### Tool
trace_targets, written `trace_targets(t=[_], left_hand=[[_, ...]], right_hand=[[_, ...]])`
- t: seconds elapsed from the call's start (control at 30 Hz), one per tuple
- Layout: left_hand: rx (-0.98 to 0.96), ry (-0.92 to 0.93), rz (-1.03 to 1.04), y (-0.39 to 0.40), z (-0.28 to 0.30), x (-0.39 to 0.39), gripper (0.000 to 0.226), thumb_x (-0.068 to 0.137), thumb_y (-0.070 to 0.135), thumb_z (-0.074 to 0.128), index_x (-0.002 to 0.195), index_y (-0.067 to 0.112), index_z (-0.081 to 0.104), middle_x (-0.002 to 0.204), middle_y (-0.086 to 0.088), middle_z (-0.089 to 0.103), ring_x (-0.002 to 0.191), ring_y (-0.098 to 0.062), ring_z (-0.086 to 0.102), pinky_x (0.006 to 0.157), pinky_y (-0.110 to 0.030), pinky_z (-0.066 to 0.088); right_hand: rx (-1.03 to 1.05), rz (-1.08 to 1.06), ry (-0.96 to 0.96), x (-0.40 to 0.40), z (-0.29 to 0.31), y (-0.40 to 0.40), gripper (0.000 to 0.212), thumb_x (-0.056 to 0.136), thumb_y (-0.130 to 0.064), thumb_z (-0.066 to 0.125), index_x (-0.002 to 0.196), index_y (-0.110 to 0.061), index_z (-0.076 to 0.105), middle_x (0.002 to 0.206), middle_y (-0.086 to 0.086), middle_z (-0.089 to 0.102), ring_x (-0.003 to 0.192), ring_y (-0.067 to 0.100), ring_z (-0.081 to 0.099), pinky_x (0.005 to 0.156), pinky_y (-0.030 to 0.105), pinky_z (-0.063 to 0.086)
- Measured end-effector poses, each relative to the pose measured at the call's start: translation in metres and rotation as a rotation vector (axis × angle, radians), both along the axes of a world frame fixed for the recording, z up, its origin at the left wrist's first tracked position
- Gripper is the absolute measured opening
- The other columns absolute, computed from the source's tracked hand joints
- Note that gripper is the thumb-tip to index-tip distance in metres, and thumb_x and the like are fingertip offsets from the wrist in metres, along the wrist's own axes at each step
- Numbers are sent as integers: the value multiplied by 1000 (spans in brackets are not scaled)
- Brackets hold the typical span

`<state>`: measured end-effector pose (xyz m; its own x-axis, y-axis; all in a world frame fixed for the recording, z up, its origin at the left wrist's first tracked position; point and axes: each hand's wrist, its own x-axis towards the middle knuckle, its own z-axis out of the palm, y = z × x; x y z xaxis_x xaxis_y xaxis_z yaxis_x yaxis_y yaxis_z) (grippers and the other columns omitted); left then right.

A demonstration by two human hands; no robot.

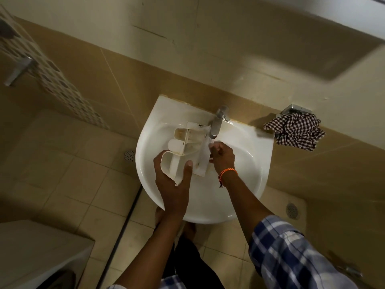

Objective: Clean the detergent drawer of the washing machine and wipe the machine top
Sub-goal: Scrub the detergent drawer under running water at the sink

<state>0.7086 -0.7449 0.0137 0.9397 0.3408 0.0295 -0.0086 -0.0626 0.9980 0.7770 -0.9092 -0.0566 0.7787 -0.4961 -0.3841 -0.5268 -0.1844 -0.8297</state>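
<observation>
Over a sink [245,163], the left hand [173,184] grips the drawer's [187,147] near end; the right hand [221,156] holds its front panel under the tap [216,124]. Rinsing step; residue probably needs scrubbing next.

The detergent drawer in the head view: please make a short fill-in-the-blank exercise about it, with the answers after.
1. The left hand grips the detergent drawer over the white ____.
2. The right hand is at the drawer's edge, just below the ____.
3. The checkered cloth lies to the ____ of the sink.
4. A thread band circles the ____ wrist.

Answers: sink; tap; right; right
</observation>
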Motion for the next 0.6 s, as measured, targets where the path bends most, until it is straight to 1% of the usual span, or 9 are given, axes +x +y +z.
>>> trace_targets(t=[0.07,0.1,0.17,0.23,0.33,0.4,0.47,0.53,0.6], left_hand=[[-39,40,68,-3,4,-5,58,90,29,83,137,41,53,134,22,63,133,-11,59,115,-31,47],[-75,71,110,-4,5,-6,58,89,30,84,137,43,53,133,25,63,133,-9,59,115,-34,49],[-105,88,165,-3,4,-4,57,90,34,84,140,30,57,134,17,66,131,-11,61,114,-41,52],[-76,88,177,-1,2,0,60,91,43,81,141,18,58,134,3,68,129,-19,64,111,-50,53],[-71,112,181,-2,1,-1,61,93,51,76,141,17,59,132,-2,69,126,-26,66,105,-57,56],[-88,106,187,-1,0,-3,59,95,53,74,140,17,60,130,-4,70,124,-27,67,101,-60,57],[-132,124,198,-1,0,-3,49,96,55,72,133,25,63,121,2,72,116,-25,70,85,-62,63],[-216,223,211,-3,1,1,29,97,53,70,121,37,66,109,12,73,105,-16,73,69,-55,66],[-324,359,206,-4,-2,8,20,101,50,66,120,42,66,109,11,74,102,-16,75,66,-50,67]], right_hand=[[110,53,24,3,1,-3,28,103,-29,65,98,-3,71,92,20,71,85,39,70,83,56,64],[168,55,21,4,7,-4,26,103,-26,65,101,-1,71,94,18,69,85,35,68,83,52,63],[250,31,9,6,15,-8,20,102,-18,66,103,0,72,97,13,66,89,25,65,74,36,64],[271,40,23,3,19,-11,12,98,-14,68,91,-5,69,94,13,63,88,24,64,69,31,61],[186,43,90,-7,18,-14,30,92,-16,70,65,-21,58,86,13,60,85,29,65,67,38,62],[153,35,125,-14,18,-17,22,86,-22,68,69,-10,61,84,16,62,81,33,66,66,42,64],[95,31,154,-18,20,-19,32,83,-26,66,78,5,62,80,23,65,77,38,68,64,44,65],[-29,32,193,-23,24,-22,32,88,-28,68,69,-2,64,71,20,66,68,35,66,65,43,62],[-203,27,181,-29,27,-25,24,91,-27,69,74,-12,62,72,8,62,68,25,59,71,34,48]])
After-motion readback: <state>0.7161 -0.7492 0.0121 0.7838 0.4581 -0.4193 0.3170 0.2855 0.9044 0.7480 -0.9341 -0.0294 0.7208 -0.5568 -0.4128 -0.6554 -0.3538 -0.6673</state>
